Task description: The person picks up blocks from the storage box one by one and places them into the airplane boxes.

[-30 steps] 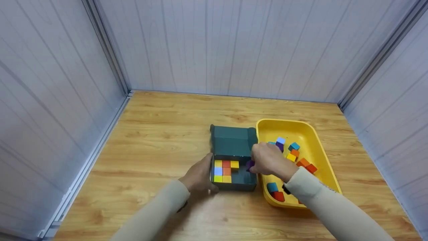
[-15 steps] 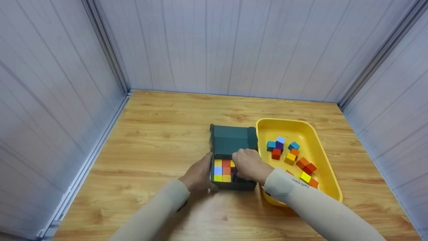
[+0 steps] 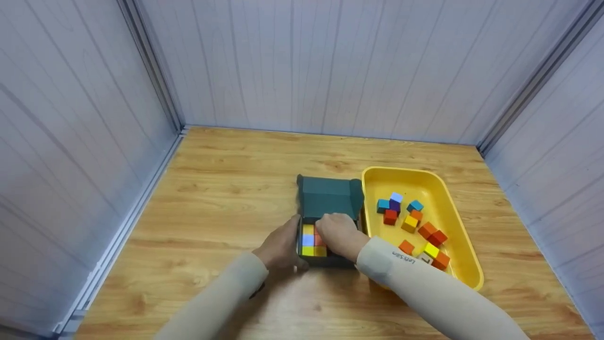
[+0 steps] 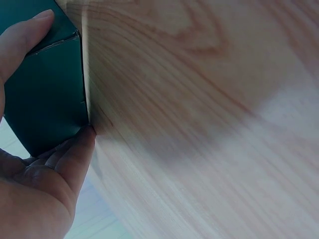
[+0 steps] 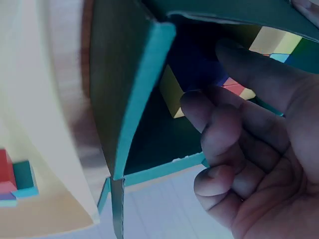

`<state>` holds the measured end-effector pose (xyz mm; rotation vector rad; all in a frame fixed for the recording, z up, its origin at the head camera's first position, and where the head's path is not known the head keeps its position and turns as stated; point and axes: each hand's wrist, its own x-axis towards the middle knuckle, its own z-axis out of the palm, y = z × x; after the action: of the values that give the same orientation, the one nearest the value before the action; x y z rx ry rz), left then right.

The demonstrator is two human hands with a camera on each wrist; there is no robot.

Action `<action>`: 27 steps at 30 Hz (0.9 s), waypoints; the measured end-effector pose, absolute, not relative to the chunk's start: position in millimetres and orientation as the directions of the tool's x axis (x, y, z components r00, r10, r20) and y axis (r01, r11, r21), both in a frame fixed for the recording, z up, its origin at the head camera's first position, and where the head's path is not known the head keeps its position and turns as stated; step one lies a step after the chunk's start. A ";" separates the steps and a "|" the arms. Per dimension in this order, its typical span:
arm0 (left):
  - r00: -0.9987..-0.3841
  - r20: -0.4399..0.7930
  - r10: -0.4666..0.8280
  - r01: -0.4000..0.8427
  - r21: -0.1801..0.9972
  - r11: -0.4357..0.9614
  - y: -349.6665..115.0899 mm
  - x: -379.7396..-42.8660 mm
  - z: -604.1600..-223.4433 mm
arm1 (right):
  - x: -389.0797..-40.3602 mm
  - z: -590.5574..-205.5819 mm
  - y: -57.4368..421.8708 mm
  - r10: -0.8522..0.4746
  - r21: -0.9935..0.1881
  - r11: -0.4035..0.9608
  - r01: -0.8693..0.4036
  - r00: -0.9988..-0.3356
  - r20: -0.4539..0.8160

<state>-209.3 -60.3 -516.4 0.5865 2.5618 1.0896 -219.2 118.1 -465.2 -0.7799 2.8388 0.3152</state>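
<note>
The left hand (image 3: 278, 243) grips the left end of the box (image 3: 328, 262), thumb on one face and fingers round another; it has not moved over the last second. Just right of it, between the hands, blocks in rows (image 3: 308, 241) line the box floor, and the lid (image 3: 325, 200) stands open behind.

The right hand (image 3: 340, 235) has changed most: a second ago it was at the box's right end; now it reaches further left, inside. Its thumb and forefinger appear to pinch the purple block (image 5: 192, 62), just beside the yellow block (image 5: 172, 92). That suggests another block is nearly in place, though not yet let go.

Right of that hand, loose blocks (image 3: 409, 224) lie in the tray (image 3: 429, 186), so plenty remain outside the box.
</note>
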 end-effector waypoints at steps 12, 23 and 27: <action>-0.867 -0.064 0.494 0.283 0.752 0.595 -61.9 -208.1 -515.0 | -223.1 -451.2 134.0 -0.457 0.057 0.876 -0.478 -0.863 -0.213; -0.876 -0.086 0.475 0.269 0.730 0.628 -61.0 -207.5 -514.6 | -214.8 -404.1 174.1 -0.305 -0.020 0.951 -0.310 -0.921 -0.240; -0.875 -0.094 0.474 0.264 0.729 0.632 -60.7 -208.0 -515.7 | -209.5 -396.0 193.4 -0.284 -0.037 0.959 -0.282 -0.934 -0.215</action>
<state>-208.0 -60.7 -515.7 0.5976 2.5782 1.0863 -209.5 193.4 -396.0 -0.4231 2.8909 -0.0087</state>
